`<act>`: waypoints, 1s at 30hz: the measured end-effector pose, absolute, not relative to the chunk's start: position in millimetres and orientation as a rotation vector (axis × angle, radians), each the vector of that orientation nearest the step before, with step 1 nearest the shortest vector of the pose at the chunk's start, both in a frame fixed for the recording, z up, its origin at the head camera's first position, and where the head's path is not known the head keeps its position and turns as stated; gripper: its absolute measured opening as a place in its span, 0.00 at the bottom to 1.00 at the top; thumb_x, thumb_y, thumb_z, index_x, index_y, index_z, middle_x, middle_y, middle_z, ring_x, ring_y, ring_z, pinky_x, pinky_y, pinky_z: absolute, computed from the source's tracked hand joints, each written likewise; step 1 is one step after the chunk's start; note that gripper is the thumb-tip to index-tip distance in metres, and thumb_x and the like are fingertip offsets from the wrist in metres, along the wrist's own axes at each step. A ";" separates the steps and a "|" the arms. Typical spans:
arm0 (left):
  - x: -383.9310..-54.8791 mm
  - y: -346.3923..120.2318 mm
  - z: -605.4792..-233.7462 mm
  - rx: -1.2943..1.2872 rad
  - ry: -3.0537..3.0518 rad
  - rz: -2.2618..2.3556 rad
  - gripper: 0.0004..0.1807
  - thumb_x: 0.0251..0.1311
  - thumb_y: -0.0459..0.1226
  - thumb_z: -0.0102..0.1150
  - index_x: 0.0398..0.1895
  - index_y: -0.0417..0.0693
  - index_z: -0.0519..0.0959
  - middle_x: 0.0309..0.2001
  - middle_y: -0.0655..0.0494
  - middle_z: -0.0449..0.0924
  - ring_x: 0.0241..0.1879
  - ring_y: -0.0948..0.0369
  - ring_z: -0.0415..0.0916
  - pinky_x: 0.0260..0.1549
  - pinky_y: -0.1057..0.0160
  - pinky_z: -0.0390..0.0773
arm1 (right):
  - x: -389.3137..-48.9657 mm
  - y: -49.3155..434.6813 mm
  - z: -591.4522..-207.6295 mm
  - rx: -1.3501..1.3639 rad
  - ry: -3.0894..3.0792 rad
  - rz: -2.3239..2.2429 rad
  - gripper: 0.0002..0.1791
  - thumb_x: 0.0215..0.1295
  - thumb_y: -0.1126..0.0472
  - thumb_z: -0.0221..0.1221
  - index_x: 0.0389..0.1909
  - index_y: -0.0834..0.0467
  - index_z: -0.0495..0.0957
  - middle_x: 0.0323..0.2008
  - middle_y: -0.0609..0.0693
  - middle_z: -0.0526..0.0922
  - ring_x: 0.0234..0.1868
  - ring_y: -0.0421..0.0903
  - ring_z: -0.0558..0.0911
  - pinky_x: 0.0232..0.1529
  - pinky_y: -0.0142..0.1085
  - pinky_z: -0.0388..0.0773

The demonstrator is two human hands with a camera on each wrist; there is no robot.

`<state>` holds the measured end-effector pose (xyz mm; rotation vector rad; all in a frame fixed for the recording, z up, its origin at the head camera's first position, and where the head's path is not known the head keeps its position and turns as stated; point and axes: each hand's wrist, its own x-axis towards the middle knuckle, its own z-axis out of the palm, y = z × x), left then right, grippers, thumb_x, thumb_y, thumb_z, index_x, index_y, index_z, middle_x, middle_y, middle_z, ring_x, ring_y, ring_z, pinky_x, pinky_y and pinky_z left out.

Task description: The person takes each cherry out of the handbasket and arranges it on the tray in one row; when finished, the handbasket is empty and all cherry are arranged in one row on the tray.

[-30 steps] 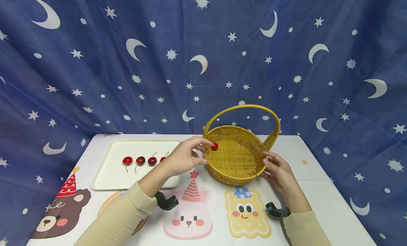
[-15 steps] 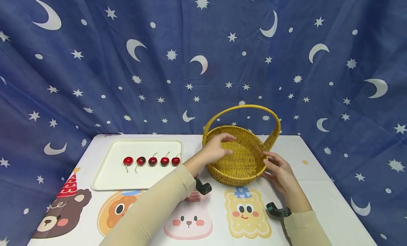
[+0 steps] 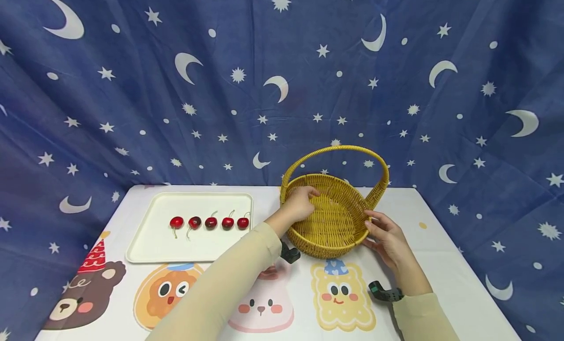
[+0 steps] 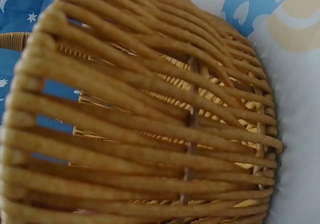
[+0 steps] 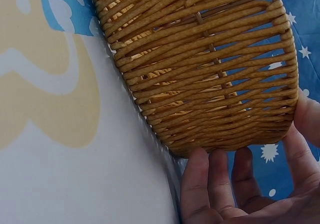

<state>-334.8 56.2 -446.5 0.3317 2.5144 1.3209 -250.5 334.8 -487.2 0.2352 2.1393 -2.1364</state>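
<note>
The yellow wicker basket (image 3: pixel 328 243) with a tall arched handle stands on the right half of the table. My left hand (image 3: pixel 298 204) reaches over its left rim, down inside, with bent fingers; what they may hold is hidden and I cannot tell. The cherry that lay inside on the left is out of sight behind this hand. In the left wrist view only the basket's woven side (image 4: pixel 150 109) shows, without the hand. My right hand (image 3: pixel 387 238) holds the basket's right side, thumb at the rim and fingertips (image 5: pixel 197 166) against the weave.
A white rectangular tray (image 3: pixel 150 243) stands on the left, bearing a row of several red cherries (image 3: pixel 211 223) with stems. The printed tablecloth (image 3: pixel 454 282) covers the table. A dark blue curtain (image 3: pixel 308 135) with moons and stars hangs behind and at both sides.
My left hand has gone from the basket's left rim rightward into the basket, then slightly back left with its fingers drawn in. The cherry inside became hidden. The right hand keeps its place.
</note>
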 end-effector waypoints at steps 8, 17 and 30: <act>-337.3 60.1 -447.6 0.342 2.535 1.045 0.31 0.62 0.19 0.54 0.65 0.51 0.84 0.67 0.47 0.80 0.23 0.59 0.65 0.22 0.65 0.65 | -250.7 334.3 -488.1 0.248 2.148 -2.129 0.25 0.80 0.56 0.62 0.74 0.48 0.74 0.56 0.43 0.77 0.55 0.41 0.82 0.51 0.38 0.87; -334.2 52.4 -443.5 0.473 2.410 1.285 0.26 0.63 0.21 0.60 0.63 0.43 0.84 0.63 0.43 0.84 0.61 0.48 0.81 0.43 0.60 0.82 | -251.6 334.0 -488.5 0.258 2.158 -2.114 0.26 0.80 0.55 0.62 0.75 0.49 0.73 0.58 0.43 0.77 0.58 0.41 0.81 0.53 0.38 0.86; -320.9 43.7 -420.1 0.329 2.219 1.226 0.27 0.66 0.20 0.56 0.67 0.41 0.82 0.65 0.39 0.77 0.27 0.60 0.64 0.30 0.59 0.72 | -252.9 334.8 -488.4 0.248 2.147 -2.119 0.24 0.80 0.55 0.62 0.73 0.46 0.76 0.55 0.42 0.77 0.55 0.41 0.81 0.51 0.38 0.86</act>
